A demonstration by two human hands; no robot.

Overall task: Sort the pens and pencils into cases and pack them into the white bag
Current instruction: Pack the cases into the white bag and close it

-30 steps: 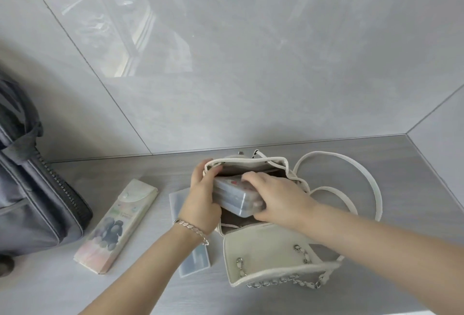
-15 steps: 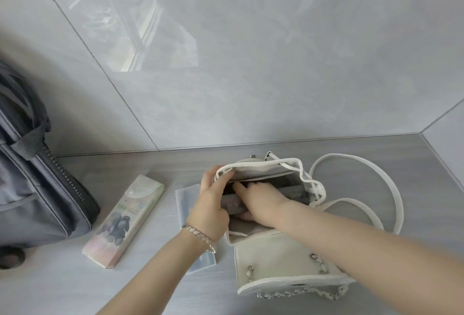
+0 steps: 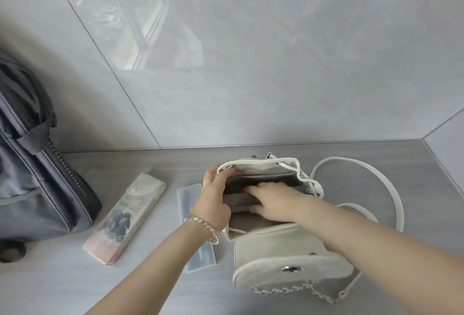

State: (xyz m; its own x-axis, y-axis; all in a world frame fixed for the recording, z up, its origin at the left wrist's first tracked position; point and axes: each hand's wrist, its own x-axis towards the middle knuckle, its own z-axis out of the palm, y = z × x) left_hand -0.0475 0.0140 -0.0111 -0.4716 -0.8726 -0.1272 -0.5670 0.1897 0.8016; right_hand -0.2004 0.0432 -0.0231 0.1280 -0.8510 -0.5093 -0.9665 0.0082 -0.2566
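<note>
On grey counter [image 3: 62, 284]: left hand [image 3: 213, 199] grips rim of small white flap bag [image 3: 263, 247]; right hand [image 3: 273, 201] inside, fingers flat, holding nothing; translucent flat plastic case [image 3: 187, 198] just left of bag, long axis pointing away, nearer left hand.

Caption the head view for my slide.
Left hand holds the white bag open; right hand reaches inside; printed case and clear case lie beside it.

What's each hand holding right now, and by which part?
Left hand grips the white bag by the left rim of its opening. Right hand lies inside the bag, fingers straight, gripping nothing that shows.
</note>
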